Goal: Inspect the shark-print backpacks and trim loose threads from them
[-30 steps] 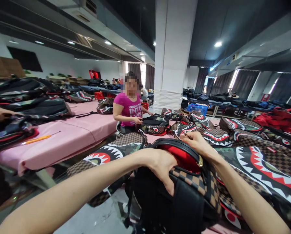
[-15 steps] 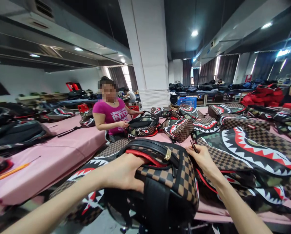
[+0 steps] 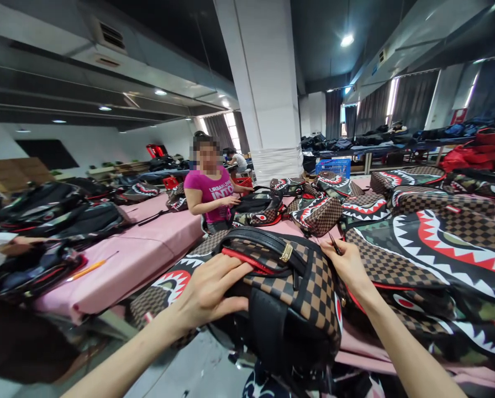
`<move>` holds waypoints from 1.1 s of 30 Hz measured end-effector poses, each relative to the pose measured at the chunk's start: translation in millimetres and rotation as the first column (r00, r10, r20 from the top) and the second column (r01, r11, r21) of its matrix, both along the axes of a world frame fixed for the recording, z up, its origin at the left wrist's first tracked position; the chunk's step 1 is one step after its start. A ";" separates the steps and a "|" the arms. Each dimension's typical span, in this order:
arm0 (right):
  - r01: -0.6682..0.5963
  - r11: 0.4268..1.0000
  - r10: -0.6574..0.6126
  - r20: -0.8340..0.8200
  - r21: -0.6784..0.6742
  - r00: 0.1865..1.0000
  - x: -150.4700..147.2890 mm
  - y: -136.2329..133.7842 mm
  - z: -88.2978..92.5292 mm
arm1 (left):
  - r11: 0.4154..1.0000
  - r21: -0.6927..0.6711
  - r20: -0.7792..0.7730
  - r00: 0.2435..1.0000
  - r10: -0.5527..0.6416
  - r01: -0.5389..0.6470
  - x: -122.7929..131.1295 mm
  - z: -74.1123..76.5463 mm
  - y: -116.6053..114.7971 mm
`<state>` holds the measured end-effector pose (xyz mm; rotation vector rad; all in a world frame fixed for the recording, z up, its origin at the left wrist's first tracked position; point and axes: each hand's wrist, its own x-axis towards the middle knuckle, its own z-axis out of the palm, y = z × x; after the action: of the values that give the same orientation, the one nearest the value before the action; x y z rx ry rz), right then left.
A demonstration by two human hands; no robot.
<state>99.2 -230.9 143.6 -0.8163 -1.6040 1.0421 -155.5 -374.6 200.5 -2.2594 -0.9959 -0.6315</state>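
A brown checkered backpack [image 3: 309, 293] with black straps and a red lining stands in front of me at the near edge of a pink table [image 3: 156, 243]. My left hand [image 3: 208, 290] grips its left side, thumb under, fingers curled over the top rim. My right hand [image 3: 347, 265] rests against the bag's right side, fingers pinched on a small thin dark tool [image 3: 334, 243] that I cannot name. More backpacks with shark-mouth prints [image 3: 430, 249] lie piled to the right of that hand.
A person in a magenta shirt [image 3: 212, 190] stands across the table handling another backpack [image 3: 258, 207]. Dark bags [image 3: 65, 210] and an orange pencil-like stick [image 3: 88, 270] lie at left. A white pillar [image 3: 268, 88] and blue crate [image 3: 334, 166] stand behind.
The backpack has tipped from open-mouth-up to lying more on its side. My left hand shifted from its top to its left rim; my right hand slid to its right side.
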 end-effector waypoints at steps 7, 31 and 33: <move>0.210 0.945 -0.208 -0.033 0.251 0.978 7.4 -32.5 4.3 | 0.998 -0.023 0.045 0.997 0.058 -0.057 5.0 -0.5 1.5; 0.247 0.685 -0.519 0.222 0.685 0.825 41.7 -132.9 -36.1 | 0.520 -0.487 0.810 0.142 0.568 0.702 13.1 -39.8 -62.4; 0.285 0.758 -0.518 0.276 0.587 0.809 55.5 -146.1 -47.5 | 0.414 -0.417 0.843 0.175 0.509 0.809 24.5 -42.4 -74.8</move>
<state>154.7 -377.1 96.1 -0.9950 -1.8303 0.0729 -131.0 -449.4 158.1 -2.7170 -2.0711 -2.6139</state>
